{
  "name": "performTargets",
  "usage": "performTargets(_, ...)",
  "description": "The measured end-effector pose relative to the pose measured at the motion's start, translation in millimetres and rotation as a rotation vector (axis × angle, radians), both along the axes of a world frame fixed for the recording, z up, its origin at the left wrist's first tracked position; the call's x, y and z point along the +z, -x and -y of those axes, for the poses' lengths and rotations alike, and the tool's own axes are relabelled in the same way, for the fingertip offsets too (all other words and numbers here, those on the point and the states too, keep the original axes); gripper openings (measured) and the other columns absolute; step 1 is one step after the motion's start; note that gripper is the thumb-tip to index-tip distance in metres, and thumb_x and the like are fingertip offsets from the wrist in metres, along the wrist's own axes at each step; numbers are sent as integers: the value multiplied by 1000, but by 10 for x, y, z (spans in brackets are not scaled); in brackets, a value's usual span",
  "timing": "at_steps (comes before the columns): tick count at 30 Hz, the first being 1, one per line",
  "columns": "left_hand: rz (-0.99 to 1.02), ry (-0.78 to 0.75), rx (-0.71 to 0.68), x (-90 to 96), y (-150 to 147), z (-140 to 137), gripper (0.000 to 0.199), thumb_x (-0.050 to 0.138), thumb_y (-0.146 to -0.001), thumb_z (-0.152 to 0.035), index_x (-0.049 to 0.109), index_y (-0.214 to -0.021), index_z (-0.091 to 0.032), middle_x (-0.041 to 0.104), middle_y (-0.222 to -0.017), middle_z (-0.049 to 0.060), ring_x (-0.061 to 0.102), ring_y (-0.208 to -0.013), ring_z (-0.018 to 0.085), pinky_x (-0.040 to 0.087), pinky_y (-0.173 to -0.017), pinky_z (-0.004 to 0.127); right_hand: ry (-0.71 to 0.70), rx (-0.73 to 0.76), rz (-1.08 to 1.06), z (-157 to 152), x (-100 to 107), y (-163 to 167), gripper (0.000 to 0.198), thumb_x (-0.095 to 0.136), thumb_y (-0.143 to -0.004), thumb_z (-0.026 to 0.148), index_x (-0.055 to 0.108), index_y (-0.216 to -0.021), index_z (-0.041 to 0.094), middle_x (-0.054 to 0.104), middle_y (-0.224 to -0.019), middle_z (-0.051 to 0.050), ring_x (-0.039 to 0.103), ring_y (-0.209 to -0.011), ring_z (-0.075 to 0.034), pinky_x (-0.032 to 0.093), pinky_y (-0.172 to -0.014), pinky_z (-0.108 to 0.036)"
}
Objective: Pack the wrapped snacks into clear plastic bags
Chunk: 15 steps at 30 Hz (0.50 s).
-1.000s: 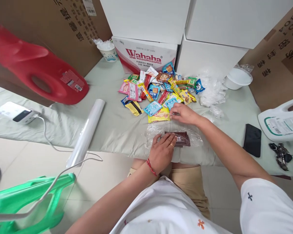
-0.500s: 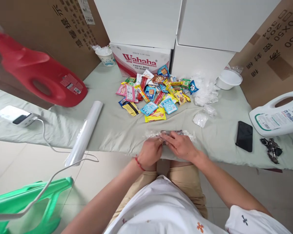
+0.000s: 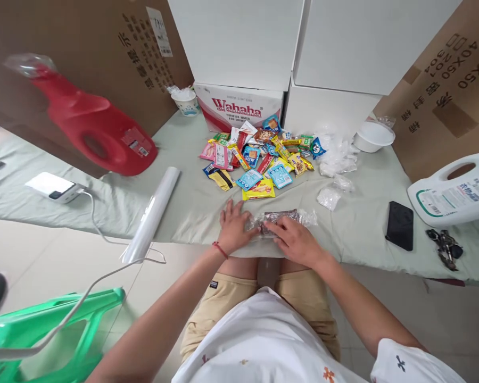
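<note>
A brown packet [image 3: 281,214] lies at the table's near edge, wrapped in crinkled clear plastic film [image 3: 308,217] that sticks out past both ends. My left hand [image 3: 234,229] is open beside the left end, its fingers spread flat and its thumb reaching to the film. Over the packet's front side bends my right hand [image 3: 293,239], its fingers closed on the wrapped packet and its index finger pressing near the left end. Just beyond is a pile of small colourful snack packets [image 3: 259,159]. What the packet contains is hidden.
Crumpled clear film [image 3: 329,198] lies right of the pile, near a white bowl [image 3: 373,139]. A film roll [image 3: 154,213], power bank [image 3: 54,187] and red jug [image 3: 104,133] are left. A phone [image 3: 399,226], keys [image 3: 445,249] and white jug [image 3: 451,189] are right. Boxes [image 3: 239,106] stand behind.
My left hand has moved left off the packet and spread its fingers. My right hand stays at the packet, more of which now shows. The view has shifted slightly left.
</note>
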State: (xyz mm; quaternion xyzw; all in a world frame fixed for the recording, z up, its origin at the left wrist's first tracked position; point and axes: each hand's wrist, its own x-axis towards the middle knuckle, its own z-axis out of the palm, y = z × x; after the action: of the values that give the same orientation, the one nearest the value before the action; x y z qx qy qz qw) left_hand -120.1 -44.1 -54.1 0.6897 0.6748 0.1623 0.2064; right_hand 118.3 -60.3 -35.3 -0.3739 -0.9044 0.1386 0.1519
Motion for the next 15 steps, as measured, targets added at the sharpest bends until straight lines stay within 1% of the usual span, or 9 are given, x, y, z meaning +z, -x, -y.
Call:
performTargets(1,-4,-6,-25,-9,-7,38,25,78,-76,-39,71,-92,-21,48,-158,13,20,-155,46,23,-120,66,13,4,-72,24,-14,-37,53,54,-102,28,48,-154,25,59,-111,-11,58,-98,-24,52,-89,-37)
performTargets(3,31,-43,-15,9,25,129,17,74,-77,-35,67,-81,-20,60,-144,14,39,-145,42,36,-114,57,23,-25,-178,71,-85,-98,58,55,-102,33,43,-157,25,56,-114,-12,58,-102,-25,54,-93,-40)
performTargets(5,101,-23,42,84,74,207,16,69,-79,-34,62,-75,-21,73,-113,12,63,-116,33,49,-97,45,2,-75,-227,103,-198,-124,50,52,-103,30,49,-153,27,54,-112,-10,58,-100,-23,56,-90,-39)
performTargets(6,157,19,74,140,84,232,18,67,-79,-36,59,-73,-21,73,-93,8,68,-96,28,51,-85,40,-11,-98,-245,111,-259,-123,48,50,-103,27,52,-151,28,53,-111,-10,58,-98,-22,56,-88,-38)
performTargets(8,344,133,150,272,43,242,22,66,-79,-39,53,-71,-22,62,-62,-1,62,-62,19,47,-63,31,-18,-124,-287,110,-365,-100,49,47,-103,19,54,-150,29,51,-109,-9,58,-95,-20,57,-86,-36)
performTargets(9,478,186,190,338,-13,226,25,68,-77,-40,50,-71,-23,56,-55,-4,57,-51,16,42,-55,28,-17,-123,-309,104,-404,-81,51,46,-102,16,54,-151,30,51,-108,-8,58,-94,-20,56,-85,-35)
performTargets(11,782,265,273,442,-182,159,28,72,-73,-39,49,-73,-22,53,-54,-6,51,-44,12,36,-47,24,-17,-108,-337,88,-449,-37,56,45,-100,10,53,-151,30,52,-108,-8,58,-93,-19,56,-85,-34)
performTargets(13,1034,327,346,483,-385,71,25,72,-72,-37,53,-76,-20,59,-61,-3,55,-47,11,37,-46,23,-30,-102,-340,78,-459,7,58,44,-97,7,56,-149,31,53,-106,-7,56,-91,-18,55,-83,-33)
performTargets(15,1148,353,387,449,-563,6,19,69,-76,-34,62,-81,-17,63,-69,1,59,-53,12,43,-49,23,-47,-122,-335,83,-442,41,56,46,-95,6,62,-142,31,53,-102,-7,55,-88,-19,54,-80,-33)
